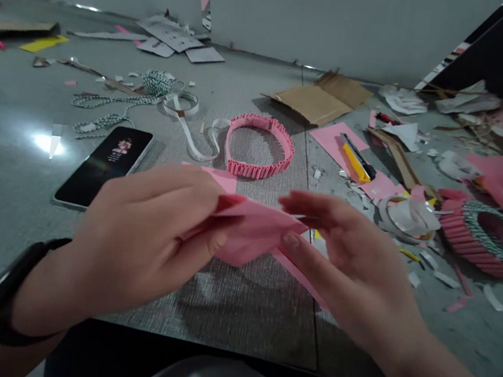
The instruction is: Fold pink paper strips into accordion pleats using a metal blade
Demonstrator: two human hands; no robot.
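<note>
A folded piece of pink paper (pixel 253 234) hangs between my hands above the near part of the table. My left hand (pixel 150 237) pinches its left side between thumb and curled fingers. At its right corner is my right hand (pixel 344 253), thumb touching the paper, fingers spread and slightly lifted. More pink paper shows behind and below the folded piece, partly hidden by it and my hands. Just beyond lies a ring covered in small pink rolls (pixel 258 170), with a white strip (pixel 189 136) beside its left edge.
A phone (pixel 105 166) and patterned cord (pixel 157 84) lie left. To the right are a yellow cutter (pixel 354 161) on pink paper, a tape roll (pixel 407 218), a pink round piece with cord rim (pixel 464 237) and scraps. Brown cardboard (pixel 318 99) lies at the back.
</note>
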